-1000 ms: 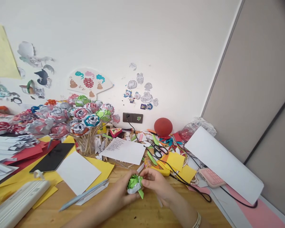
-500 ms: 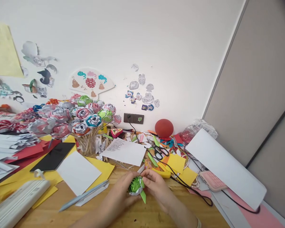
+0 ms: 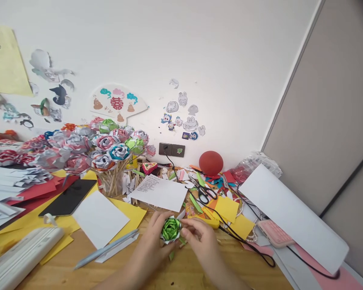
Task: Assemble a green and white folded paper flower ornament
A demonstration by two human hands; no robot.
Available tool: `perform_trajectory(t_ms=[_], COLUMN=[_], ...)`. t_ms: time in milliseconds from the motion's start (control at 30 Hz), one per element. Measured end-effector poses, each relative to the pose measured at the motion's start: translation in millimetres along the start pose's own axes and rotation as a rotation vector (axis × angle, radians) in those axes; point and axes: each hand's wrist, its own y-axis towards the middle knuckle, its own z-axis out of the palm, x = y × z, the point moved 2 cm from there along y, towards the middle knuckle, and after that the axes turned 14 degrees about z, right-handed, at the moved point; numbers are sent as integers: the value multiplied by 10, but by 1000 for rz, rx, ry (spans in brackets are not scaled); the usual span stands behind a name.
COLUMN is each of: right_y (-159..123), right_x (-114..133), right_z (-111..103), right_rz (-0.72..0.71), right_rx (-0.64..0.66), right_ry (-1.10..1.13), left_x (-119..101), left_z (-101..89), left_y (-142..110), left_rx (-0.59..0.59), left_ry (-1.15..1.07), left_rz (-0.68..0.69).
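A green and white paper flower is held low over the wooden table, its folded petals turned up toward me. My left hand wraps round its left side, with the thumb beneath. At the flower's right edge, my right hand pinches thumb and forefinger together near the outer petals. Whether a strip sits in that pinch, I cannot make out. A small green paper piece pokes out below the flower.
Paper flowers on sticks fill a container at back left. Black scissors, yellow paper squares and scraps lie right of centre. A pen, a white sheet and a phone lie left. A red balloon rests by the wall.
The flower has turned so its green petals face me more. The green strip that hung at its lower right is now mostly out of sight. The camera view has shifted slightly.
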Motion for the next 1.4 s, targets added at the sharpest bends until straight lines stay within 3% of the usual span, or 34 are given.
perform_trajectory(t_ms=[233,433,600,767,967,1167,1300,1400], right_y=[27,-2,43,82,124,139,156,162], right_x=[-49,28,-31,-112,-109,-59,-15,-6], right_z=[54,41,-5,53,9,-54,-81,-80], right_rz=[65,-61,25,138,96,-54,-44,-16], right_rx=[40,73,16,158,9,-105,-85,24], right_ry=[100,84,35,55,74,-57,-19,44], left_x=[-27,-60,-4,115,90,83,93,156], left_z=[14,22,-26,-30,53,55,43,80], left_y=[10,8,43,42,-1,-10,-12,-16], left_rx=[51,103,5,-69,52,146,186,210], left_ry=[-94,-85,-25,-5,-97,-130,-171,-222], left_rz=[51,85,65,-33,35,-32,9,-25])
